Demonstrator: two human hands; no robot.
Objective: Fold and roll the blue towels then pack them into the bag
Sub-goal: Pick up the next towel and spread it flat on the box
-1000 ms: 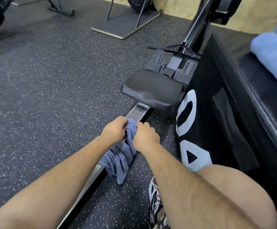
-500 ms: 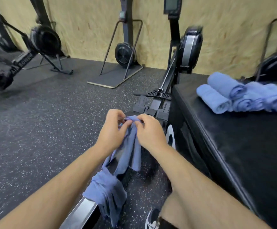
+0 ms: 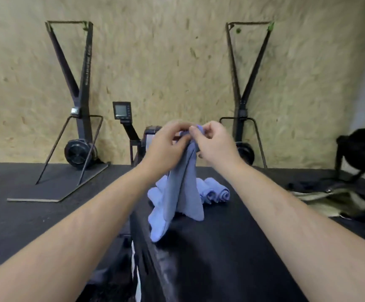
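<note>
Backdrop: pale chipboard wall (image 3: 166, 62) is standing behind two black upright pull machines, one at 10 o'clock (image 3: 81, 83), one at 2 o'clock (image 3: 242, 83).
Surface: black padded platform top (image 3: 220, 247) is filling the 6 o'clock area.
Task item: crumpled light-blue cloth towel (image 3: 181, 192) is hanging at centre, its lower end reaching the platform's left edge.
Grip, left: left hand (image 3: 164, 147) is pinching the towel's top edge, fingers curled.
Grip, right: right hand (image 3: 214, 144) is pinching the same edge just beside it, other fingers curled.
Stock: rolled light-blue towels (image 3: 216, 190) are lying on the platform behind the hanging towel, showing toward 3 o'clock.
Sundry: olive-green fabric heap (image 3: 329, 199) is lying at 3 o'clock.
</note>
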